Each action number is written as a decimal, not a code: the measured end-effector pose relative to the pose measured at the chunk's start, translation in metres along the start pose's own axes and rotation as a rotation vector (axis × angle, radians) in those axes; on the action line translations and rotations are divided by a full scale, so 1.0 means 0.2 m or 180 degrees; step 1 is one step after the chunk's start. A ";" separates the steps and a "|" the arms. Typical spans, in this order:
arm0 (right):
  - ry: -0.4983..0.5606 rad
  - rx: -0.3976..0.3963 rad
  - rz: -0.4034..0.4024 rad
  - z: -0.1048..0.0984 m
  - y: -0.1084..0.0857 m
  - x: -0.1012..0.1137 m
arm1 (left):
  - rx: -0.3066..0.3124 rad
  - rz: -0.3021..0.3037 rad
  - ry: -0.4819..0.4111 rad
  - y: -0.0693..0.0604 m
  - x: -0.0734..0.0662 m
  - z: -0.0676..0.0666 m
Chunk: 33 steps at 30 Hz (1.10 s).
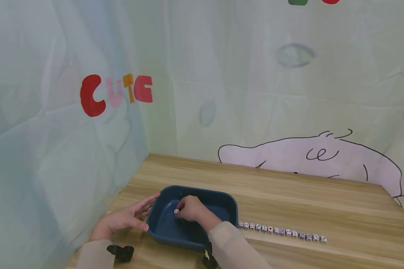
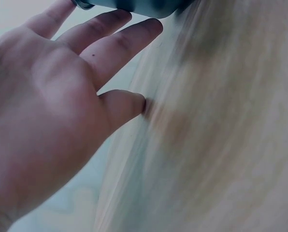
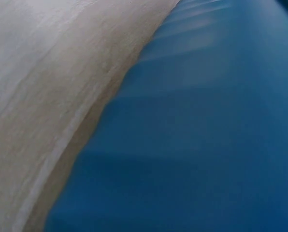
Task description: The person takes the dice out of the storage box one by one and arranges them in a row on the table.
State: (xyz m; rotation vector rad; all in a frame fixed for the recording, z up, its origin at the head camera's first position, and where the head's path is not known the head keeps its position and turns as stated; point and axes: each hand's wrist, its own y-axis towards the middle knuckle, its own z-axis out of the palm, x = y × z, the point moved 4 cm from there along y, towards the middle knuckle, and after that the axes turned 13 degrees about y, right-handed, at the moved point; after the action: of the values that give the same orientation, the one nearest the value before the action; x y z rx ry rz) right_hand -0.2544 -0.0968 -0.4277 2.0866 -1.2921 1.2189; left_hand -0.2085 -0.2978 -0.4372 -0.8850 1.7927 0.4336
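Observation:
A dark blue rectangular basin [image 1: 180, 242] stands on the wooden table. Inside it, my right hand [image 1: 190, 208] pinches a white die [image 1: 176, 211] between thumb and fingers, low over the basin floor. My left hand [image 1: 129, 216] is at the basin's left side with fingers spread and fairly straight, the fingertips at the rim. In the left wrist view the left hand [image 2: 52, 92] has its fingertips against the basin's edge [image 2: 149, 7], thumb apart. Only the basin's outer wall [image 3: 182, 135] and the table fill the right wrist view; the right hand is hidden there.
A row of several white dice [image 1: 277, 231] runs rightward from the basin's right side. Wood-grain table [image 1: 289, 198] extends behind and to the right. Printed cloth walls [image 1: 195, 67] stand at the left and back. Black straps [image 1: 121, 253] sit at both wrists.

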 end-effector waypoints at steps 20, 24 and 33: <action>-0.0031 -0.0050 -0.0132 -0.02 0.00 0.02 | 0.0009 0.0014 0.0004 0.00 0.01 0.00; 0.0078 -0.0040 -0.0236 -0.03 -0.01 0.04 | -0.0001 0.0042 -0.0007 -0.01 0.01 0.00; 0.0201 -0.0022 -0.0385 -0.16 -0.09 0.02 | -0.0004 0.0051 0.0031 0.00 0.00 0.00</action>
State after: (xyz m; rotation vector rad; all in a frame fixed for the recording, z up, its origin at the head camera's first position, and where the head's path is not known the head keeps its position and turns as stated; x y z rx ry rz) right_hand -0.2539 -0.0671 -0.4058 2.0717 -1.1238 1.2157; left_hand -0.2094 -0.2978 -0.4380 -0.8754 1.8096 0.4413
